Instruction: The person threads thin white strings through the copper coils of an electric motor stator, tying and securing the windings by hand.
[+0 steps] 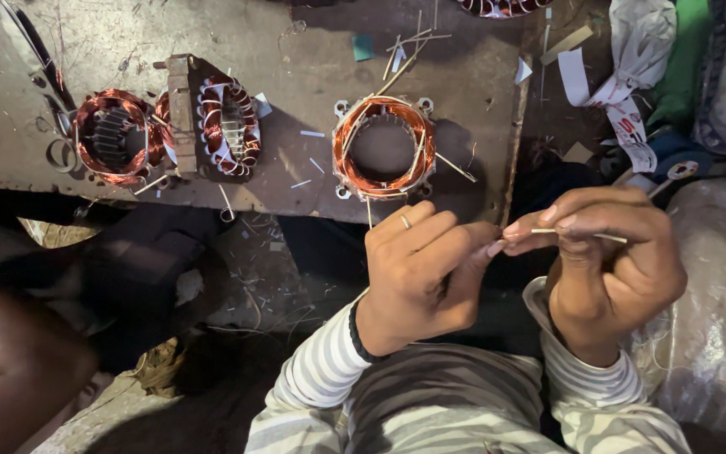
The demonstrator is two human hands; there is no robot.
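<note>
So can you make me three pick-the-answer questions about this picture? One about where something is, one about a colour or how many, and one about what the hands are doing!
1. Where is the nearest copper coil ring?
A. On the board, just above the left hand
B. In the person's lap
C. Inside the white bag

2. What colour is the wire wound on the rings?
A. Blue
B. Copper orange
C. Green

3. What is the right hand doing?
A. Lying flat and open
B. Pinching a thin pale stick
C. Holding a hammer

Answers:
1 A, the ring sits on the dark board right beyond the left hand.
2 B, all the windings shine orange.
3 B, the stick is gripped between thumb and fingers, with the left hand's fingertips meeting it.
</note>
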